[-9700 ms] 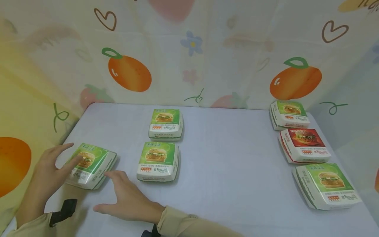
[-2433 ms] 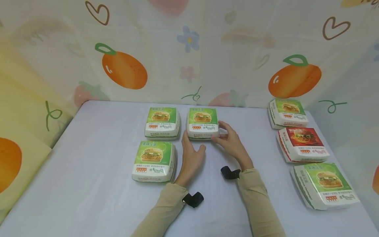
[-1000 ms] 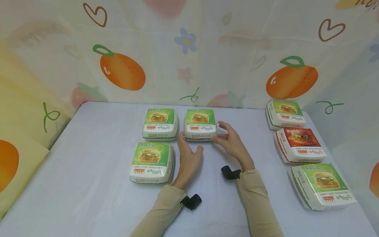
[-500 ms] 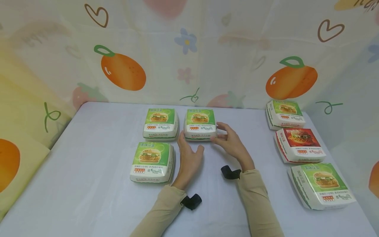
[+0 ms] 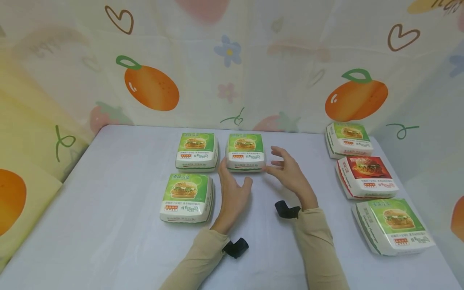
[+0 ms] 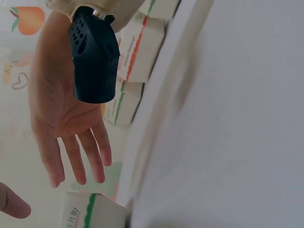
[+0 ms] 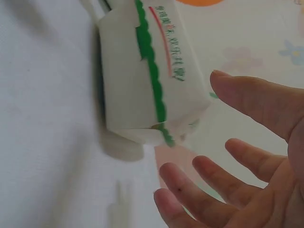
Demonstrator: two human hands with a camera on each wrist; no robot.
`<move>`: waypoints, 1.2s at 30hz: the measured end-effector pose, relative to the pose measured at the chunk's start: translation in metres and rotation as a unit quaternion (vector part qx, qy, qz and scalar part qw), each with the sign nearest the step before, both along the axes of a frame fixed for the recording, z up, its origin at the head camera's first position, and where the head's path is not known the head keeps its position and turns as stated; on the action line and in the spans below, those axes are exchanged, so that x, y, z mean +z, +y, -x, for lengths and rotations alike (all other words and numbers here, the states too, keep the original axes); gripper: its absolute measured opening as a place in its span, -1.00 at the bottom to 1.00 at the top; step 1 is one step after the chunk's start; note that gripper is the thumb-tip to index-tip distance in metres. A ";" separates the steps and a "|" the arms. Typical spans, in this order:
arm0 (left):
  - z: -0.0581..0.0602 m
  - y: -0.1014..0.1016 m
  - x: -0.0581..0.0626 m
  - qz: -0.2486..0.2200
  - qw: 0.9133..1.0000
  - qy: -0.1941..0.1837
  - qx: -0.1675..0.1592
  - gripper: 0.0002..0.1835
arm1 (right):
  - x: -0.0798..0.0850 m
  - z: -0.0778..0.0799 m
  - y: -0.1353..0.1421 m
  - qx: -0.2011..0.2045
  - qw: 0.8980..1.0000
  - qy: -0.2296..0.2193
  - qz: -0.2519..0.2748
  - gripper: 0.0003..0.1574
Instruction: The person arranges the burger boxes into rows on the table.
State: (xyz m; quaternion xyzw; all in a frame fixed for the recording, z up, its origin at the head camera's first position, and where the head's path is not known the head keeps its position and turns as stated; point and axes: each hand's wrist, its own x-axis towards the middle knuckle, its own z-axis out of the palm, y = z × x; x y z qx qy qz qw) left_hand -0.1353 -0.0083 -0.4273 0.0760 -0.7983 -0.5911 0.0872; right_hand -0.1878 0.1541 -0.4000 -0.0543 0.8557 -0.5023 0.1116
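Observation:
A green-and-white burger box (image 5: 245,153) lies at the back middle of the table, between my hands. My left hand (image 5: 233,193) is at its near left corner, fingers extended and thumb apart. Off its right side is my right hand (image 5: 290,173), fingers spread and loosely bent around nothing. In the right wrist view a gap shows between the right fingers (image 7: 209,190) and the box (image 7: 137,71). The left wrist view shows the right palm (image 6: 66,95) facing the camera, my left thumb (image 6: 13,202) at the edge, and a box corner (image 6: 102,211) below.
Two more green burger boxes stand to the left, one behind (image 5: 197,152) and one in front (image 5: 186,198). Along the right edge sit a green box (image 5: 349,140), a red box (image 5: 367,177) and another green box (image 5: 394,226). A printed cloth (image 5: 275,80) rises behind the white table (image 5: 108,241).
Earlier both hands were around a tilted box at the left, and the back-middle spot was bare; now a box lies there. Since half a second ago my right hand has moved off rightward.

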 end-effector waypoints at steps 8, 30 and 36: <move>-0.010 0.006 0.013 -0.009 0.998 0.003 -0.055 -0.13 | 0.021 -0.013 0.002 0.020 0.999 0.025 0.003 -0.10; -0.029 0.048 0.023 0.031 0.974 0.014 -0.224 -0.24 | 0.050 -0.072 0.081 0.016 0.991 0.087 -0.104 -0.03; -0.034 0.061 0.023 0.039 0.965 0.025 -0.257 -0.25 | 0.051 -0.087 0.102 0.001 0.987 0.085 -0.135 -0.01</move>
